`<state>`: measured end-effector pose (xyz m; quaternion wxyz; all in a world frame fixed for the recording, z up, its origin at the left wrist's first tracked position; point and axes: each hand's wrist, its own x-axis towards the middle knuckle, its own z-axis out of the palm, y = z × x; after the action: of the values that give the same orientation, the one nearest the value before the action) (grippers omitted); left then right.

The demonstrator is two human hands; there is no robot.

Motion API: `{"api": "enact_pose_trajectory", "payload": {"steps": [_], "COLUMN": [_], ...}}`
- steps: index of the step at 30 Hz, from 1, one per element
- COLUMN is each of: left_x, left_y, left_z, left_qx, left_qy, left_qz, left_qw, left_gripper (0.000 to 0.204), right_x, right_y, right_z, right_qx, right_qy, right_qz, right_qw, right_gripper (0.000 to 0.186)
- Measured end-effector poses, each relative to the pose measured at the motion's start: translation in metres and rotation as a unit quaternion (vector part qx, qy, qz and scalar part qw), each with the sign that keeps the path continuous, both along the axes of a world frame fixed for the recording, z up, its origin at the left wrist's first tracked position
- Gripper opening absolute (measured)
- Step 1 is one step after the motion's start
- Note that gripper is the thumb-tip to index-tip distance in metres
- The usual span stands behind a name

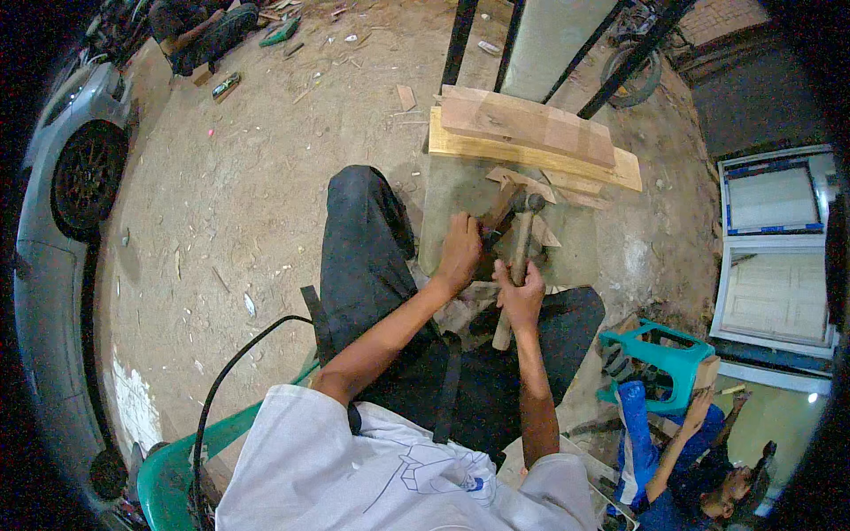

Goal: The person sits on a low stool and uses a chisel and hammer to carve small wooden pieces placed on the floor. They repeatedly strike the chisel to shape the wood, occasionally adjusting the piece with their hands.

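My right hand [522, 292] is closed round the wooden handle of a hammer [522, 241]. Its dark head points away from me, up by the offcuts. My left hand [459, 255] is closed on a narrow dark thing [492, 232] just left of the hammer; its kind is hard to make out. A brown piece of wood [503, 200] stands tilted beside the hammer head. Both hands are over a grey-green work surface [443, 196] between my knees. Thin wood offcuts [580, 196] lie on it, beyond the hammer.
Two stacked boards, a pinkish one [531, 126] over a yellowish one [627, 170], lie across the surface's far end. Black metal legs [459, 49] rise behind. Right, a person [686, 442] works by a green stool [660, 354]. A grey car [57, 265] stands left; another person [208, 35] sits far left.
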<state>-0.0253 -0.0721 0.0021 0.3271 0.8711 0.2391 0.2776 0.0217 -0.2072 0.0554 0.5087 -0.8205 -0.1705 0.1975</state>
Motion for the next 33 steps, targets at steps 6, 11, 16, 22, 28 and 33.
{"api": "enact_pose_trajectory", "payload": {"steps": [6, 11, 16, 22, 28, 33], "left_x": [-0.002, -0.005, -0.001, 0.0, -0.002, -0.009], "left_y": [0.006, 0.001, -0.001, 0.002, 0.004, 0.015], "left_z": [0.002, 0.008, -0.002, -0.003, -0.011, 0.004], "left_qx": [0.09, 0.127, 0.145, 0.171, -0.168, -0.125], "left_qy": [-0.003, -0.007, -0.004, -0.039, -0.107, -0.133], "left_qz": [0.026, 0.008, 0.023, 0.032, -0.059, -0.119], "left_qw": [0.996, 0.992, 0.989, 0.984, 0.978, 0.976], "left_gripper": [0.03, 0.031, 0.027, 0.026, 0.037, 0.034], "right_x": [0.032, 0.033, 0.026, 0.032, 0.038, 0.042], "right_y": [0.025, 0.034, 0.038, 0.038, 0.032, 0.029], "right_z": [0.011, 0.008, 0.003, 0.0, -0.006, -0.007], "right_qx": [0.029, 0.064, 0.097, 0.113, 0.108, 0.074], "right_qy": [-0.004, 0.06, 0.076, 0.083, 0.052, 0.037], "right_qz": [-0.017, -0.008, -0.019, -0.031, -0.021, 0.005], "right_qw": [0.999, 0.996, 0.992, 0.99, 0.993, 0.997], "right_gripper": [0.025, 0.027, 0.025, 0.024, 0.028, 0.032]}}
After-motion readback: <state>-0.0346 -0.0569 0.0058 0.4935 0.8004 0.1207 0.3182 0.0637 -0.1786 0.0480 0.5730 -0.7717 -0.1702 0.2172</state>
